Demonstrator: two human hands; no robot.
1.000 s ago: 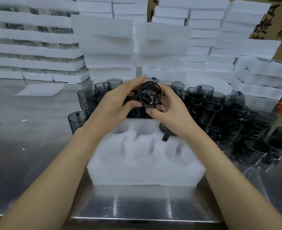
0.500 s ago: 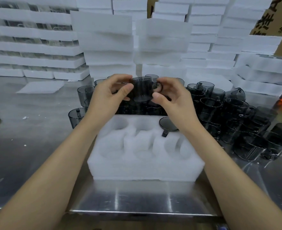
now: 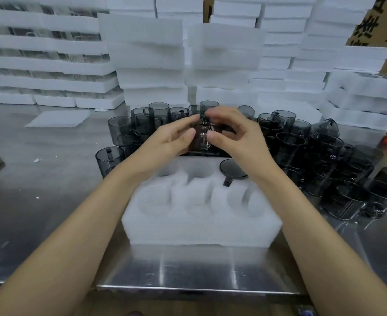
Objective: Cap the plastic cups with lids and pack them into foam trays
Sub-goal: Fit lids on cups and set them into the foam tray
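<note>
Though blurred, cup [image 3: 202,139] roughly upright between left hand [image 3: 171,140], right hand [image 3: 240,138]

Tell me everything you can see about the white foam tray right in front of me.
The foam tray is a white, soft-looking rectangular block lying flat on the metal table near its front edge. Two rows of round pockets are cut in its top. Those in view look empty but the far right one, where a dark round lid with a small tab shows.

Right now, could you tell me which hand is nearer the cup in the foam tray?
Right. The right hand hovers just beyond the cup; the left hand is farther left.
</note>
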